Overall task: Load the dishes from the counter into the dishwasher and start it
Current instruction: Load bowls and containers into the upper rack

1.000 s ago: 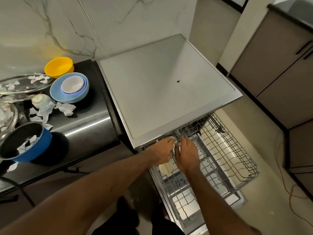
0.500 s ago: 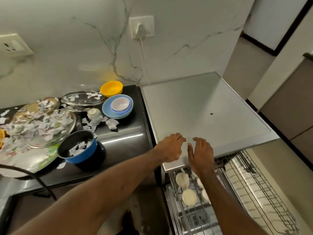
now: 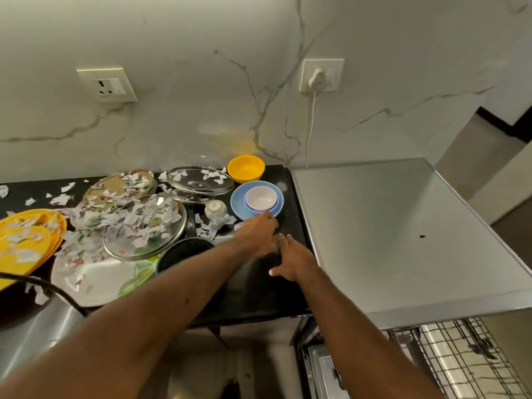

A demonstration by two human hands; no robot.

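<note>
Both my hands are over the black counter (image 3: 259, 286), empty. My left hand (image 3: 257, 233) reaches toward a blue plate (image 3: 238, 201) that carries a small white bowl (image 3: 261, 197); its fingertips are at the plate's near rim. My right hand (image 3: 293, 259) hovers flat beside it, fingers straight. A yellow bowl (image 3: 245, 167) stands behind the plate. A small white cup (image 3: 214, 208) lies to its left. The dishwasher (image 3: 403, 234) stands at the right, its wire rack (image 3: 466, 358) pulled out at the bottom right.
Glass lids (image 3: 198, 182), steel plates (image 3: 118, 191), yellow plates (image 3: 26, 237), a white patterned plate (image 3: 98, 280) and a dark pot (image 3: 181, 251) crowd the counter's left, strewn with torn paper. A plug and cable (image 3: 316, 79) hang on the marble wall.
Both hands left the dishwasher rack, rose over the dishwasher's top edge and moved left onto the counter toward the blue plate. My view lifted from the rack to the counter and wall.
</note>
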